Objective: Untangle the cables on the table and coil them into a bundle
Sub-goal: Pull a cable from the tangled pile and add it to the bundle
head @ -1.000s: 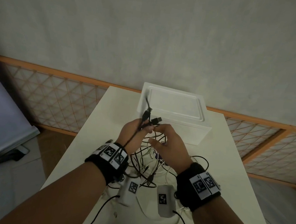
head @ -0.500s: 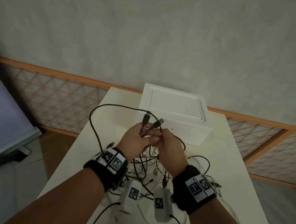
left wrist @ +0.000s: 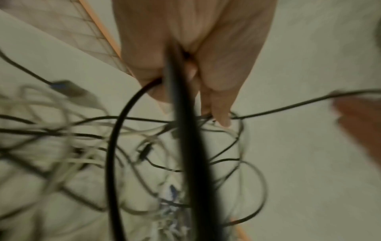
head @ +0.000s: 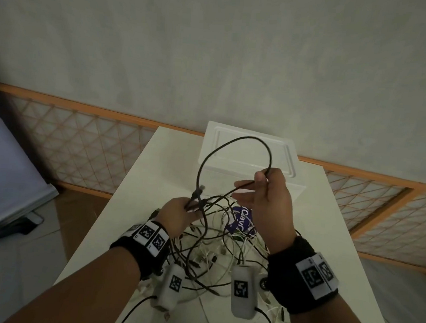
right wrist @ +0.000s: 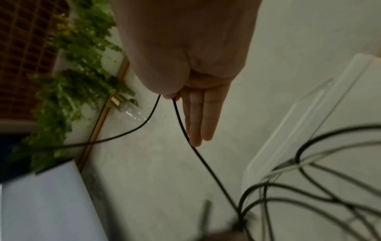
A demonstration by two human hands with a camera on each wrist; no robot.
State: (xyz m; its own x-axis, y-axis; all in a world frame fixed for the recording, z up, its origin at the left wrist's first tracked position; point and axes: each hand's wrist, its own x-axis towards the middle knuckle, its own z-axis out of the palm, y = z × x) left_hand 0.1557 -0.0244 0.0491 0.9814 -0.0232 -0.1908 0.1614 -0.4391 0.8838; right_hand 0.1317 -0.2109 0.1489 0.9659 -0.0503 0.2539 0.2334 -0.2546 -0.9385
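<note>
Two hands at work over one heap. Item: thin black round-jacketed cable (head: 236, 141), arching in a loop above the left hand (head: 178, 215) and across to the right hand (head: 270, 203). Left hand grips the cable's plug ends together, fingers curled round them. Right hand pinches the cable between thumb and forefinger, other fingers straight and relaxed. Item: tangled heap of thin black and white cables (head: 213, 249), lying on the pale rectangular table (head: 140, 181) below and between both wrists. Handling, by judgement: light, limp, smooth-jacketed; strands likely snag at crossings, so take hold near a plug and feed the length through slack fingers rather than tug. Item: white lidded plastic box (head: 280, 153), just beyond the right hand's fingertips. Item: purple printed packet (head: 240, 220), beneath the right palm, partly under strands. Room: open air above both hands for lifting loops; table edges lie near outside each wrist, so dangling ends may slip over.
</note>
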